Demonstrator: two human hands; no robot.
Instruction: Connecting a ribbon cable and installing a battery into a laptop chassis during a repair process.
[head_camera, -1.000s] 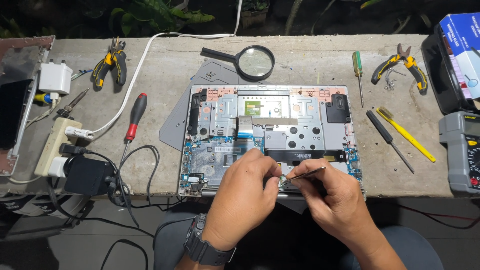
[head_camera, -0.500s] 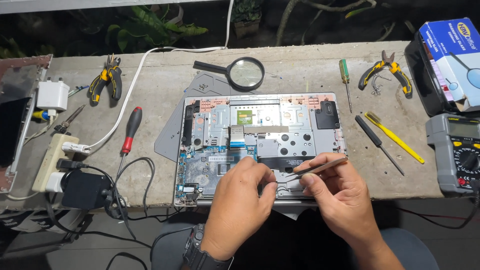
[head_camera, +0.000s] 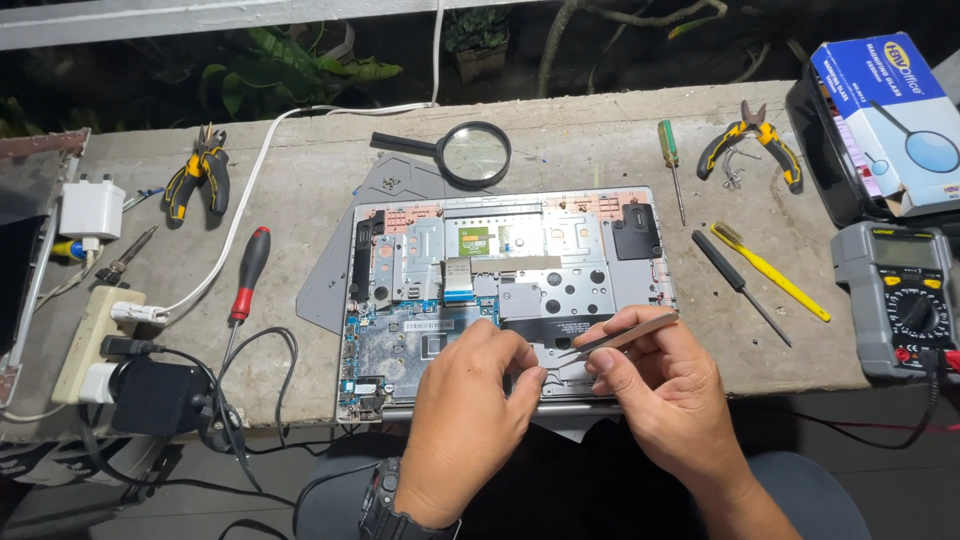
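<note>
Concrete bench (head_camera: 560, 150); tweezers (head_camera: 620, 335) slanting, tips down-left

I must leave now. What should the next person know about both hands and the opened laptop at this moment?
Right hand holds metal tweezers, tips toward the left hand's fingers.
Left hand rests on the near edge of the opened laptop.
Laptop lies on the concrete bench, its bottom cover removed and lying partly under it.
Red screwdriver lies left; multimeter right.
What the tweezers grip is hidden.

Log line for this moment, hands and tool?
left hand: on opened laptop | right hand: holding tweezers | tips: between hands
</note>
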